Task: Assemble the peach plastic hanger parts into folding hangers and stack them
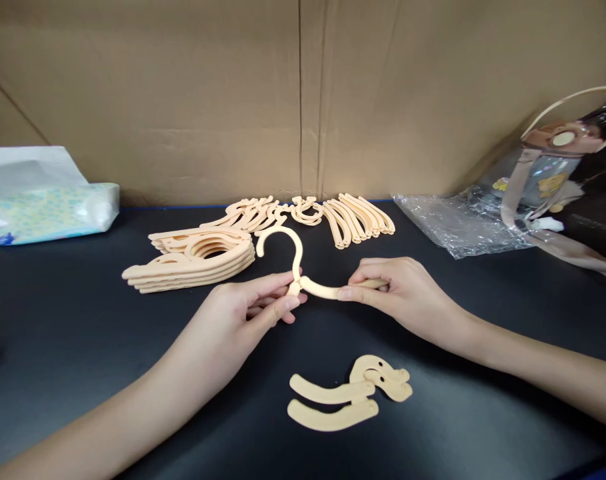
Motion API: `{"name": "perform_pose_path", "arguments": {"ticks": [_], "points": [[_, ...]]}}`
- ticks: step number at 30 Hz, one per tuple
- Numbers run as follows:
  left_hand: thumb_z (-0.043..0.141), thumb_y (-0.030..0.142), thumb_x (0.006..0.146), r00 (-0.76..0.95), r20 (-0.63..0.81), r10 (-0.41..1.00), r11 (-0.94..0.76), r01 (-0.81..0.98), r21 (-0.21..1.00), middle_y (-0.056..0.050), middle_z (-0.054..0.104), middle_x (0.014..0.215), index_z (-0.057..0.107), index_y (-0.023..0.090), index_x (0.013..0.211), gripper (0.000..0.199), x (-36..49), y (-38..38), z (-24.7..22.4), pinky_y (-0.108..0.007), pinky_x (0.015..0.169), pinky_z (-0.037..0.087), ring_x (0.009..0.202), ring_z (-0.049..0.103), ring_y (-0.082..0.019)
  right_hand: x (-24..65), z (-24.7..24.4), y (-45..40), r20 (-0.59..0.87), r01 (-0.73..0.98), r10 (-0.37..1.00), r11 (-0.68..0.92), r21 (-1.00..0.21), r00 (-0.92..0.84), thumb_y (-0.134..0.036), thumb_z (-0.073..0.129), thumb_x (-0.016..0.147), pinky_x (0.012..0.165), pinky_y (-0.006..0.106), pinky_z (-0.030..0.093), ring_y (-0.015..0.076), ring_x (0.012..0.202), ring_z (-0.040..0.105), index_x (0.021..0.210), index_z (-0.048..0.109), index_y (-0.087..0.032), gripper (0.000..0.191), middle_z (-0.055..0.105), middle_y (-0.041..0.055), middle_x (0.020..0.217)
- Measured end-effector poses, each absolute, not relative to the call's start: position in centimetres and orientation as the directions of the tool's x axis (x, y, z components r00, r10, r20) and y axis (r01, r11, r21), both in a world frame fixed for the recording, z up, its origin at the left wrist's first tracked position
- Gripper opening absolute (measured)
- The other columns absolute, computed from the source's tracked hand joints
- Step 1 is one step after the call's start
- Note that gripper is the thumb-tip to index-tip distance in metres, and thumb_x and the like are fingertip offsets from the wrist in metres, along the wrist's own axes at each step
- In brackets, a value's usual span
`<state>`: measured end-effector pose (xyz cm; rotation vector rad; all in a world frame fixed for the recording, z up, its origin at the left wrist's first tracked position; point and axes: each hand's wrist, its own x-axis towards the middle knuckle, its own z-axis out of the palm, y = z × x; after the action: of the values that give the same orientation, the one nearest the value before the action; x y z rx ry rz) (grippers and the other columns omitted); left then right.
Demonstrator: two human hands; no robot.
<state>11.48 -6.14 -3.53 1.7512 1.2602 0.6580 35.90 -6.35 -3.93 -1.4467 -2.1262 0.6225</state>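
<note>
Within the right hand (405,287), the hanger arm (323,289) is partly hidden.

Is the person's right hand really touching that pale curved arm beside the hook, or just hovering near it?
Touching. The head view shows the right hand with its thumb and fingers pinching the curved arm.

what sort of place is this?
Likely a tabletop work spot: dark table, brown cardboard-like wall behind it, and a stack of cream hanger parts beside a row of curved pieces.
</note>
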Motion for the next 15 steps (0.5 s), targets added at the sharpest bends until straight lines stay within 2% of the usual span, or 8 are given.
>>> {"name": "perform_pose_path", "arguments": {"ticks": [4, 7, 10, 12, 15], "points": [[0.062, 0.051, 0.089, 0.363, -0.030, 0.931, -0.177, 0.524, 0.833, -0.002, 0.077, 0.107, 0.063, 0.027, 0.135, 0.052, 11.4, -6.5, -4.1, -0.027, 0.077, 0.059, 0.085, 0.072, -0.021, 36.7, -3.3, -6.0, 0.115, 0.773, 0.948, 0.309, -0.554, -0.296, -0.063, 0.053, 0.094, 0.054, 0.026, 0.034, 0.0119, 0.058, 0.054, 0.072, 0.069, -0.021, 0.050, 0.064, -0.0019, 0.065], [0.059, 0.050, 0.093, 0.409, 0.046, 0.912, -0.298, 0.579, 0.759, -0.003, 0.075, 0.114, 0.066, 0.028, 0.132, 0.045, 11.3, -6.6, -4.4, -0.027, 0.081, 0.057, 0.098, 0.071, -0.024, 37.5, -2.7, -5.6, 0.113, 0.823, 0.950, 0.309, -0.476, -0.291, -0.059, 0.055, 0.095, 0.054, 0.026, 0.033, 0.0118, 0.055, 0.051, 0.074, 0.067, -0.022, 0.044, 0.061, -0.0040, 0.059], [0.055, 0.046, 0.096, 0.455, 0.118, 0.883, -0.409, 0.621, 0.669, -0.005, 0.071, 0.124, 0.066, 0.027, 0.131, 0.041, 11.2, -6.7, -4.3, -0.028, 0.081, 0.055, 0.109, 0.067, -0.028, 38.1, -2.1, -5.5, 0.114, 0.839, 0.927, 0.371, -0.398, -0.356, -0.051, 0.055, 0.097, 0.057, 0.027, 0.035, 0.0127, 0.054, 0.051, 0.082, 0.063, -0.024, 0.032, 0.056, -0.0064, 0.053], [0.052, 0.043, 0.098, 0.481, 0.141, 0.865, -0.451, 0.622, 0.640, -0.006, 0.071, 0.124, 0.065, 0.025, 0.133, 0.041, 11.2, -6.8, -4.3, -0.028, 0.079, 0.054, 0.109, 0.067, -0.027, 38.1, -1.9, -5.5, 0.107, 0.834, 0.897, 0.439, -0.334, -0.429, -0.047, 0.055, 0.098, 0.059, 0.027, 0.037, 0.0138, 0.058, 0.054, 0.083, 0.061, -0.024, 0.028, 0.058, -0.0056, 0.057], [0.051, 0.039, 0.100, 0.512, 0.174, 0.841, -0.498, 0.608, 0.618, -0.006, 0.071, 0.122, 0.065, 0.023, 0.132, 0.039, 11.2, -6.8, -4.4, -0.027, 0.083, 0.052, 0.107, 0.067, -0.025, 37.8, -1.8, -6.0, 0.156, 0.821, 0.850, 0.526, -0.221, -0.502, -0.041, 0.061, 0.096, 0.060, 0.027, 0.038, 0.0147, 0.067, 0.059, 0.078, 0.060, -0.022, 0.026, 0.064, -0.0016, 0.073]]}}
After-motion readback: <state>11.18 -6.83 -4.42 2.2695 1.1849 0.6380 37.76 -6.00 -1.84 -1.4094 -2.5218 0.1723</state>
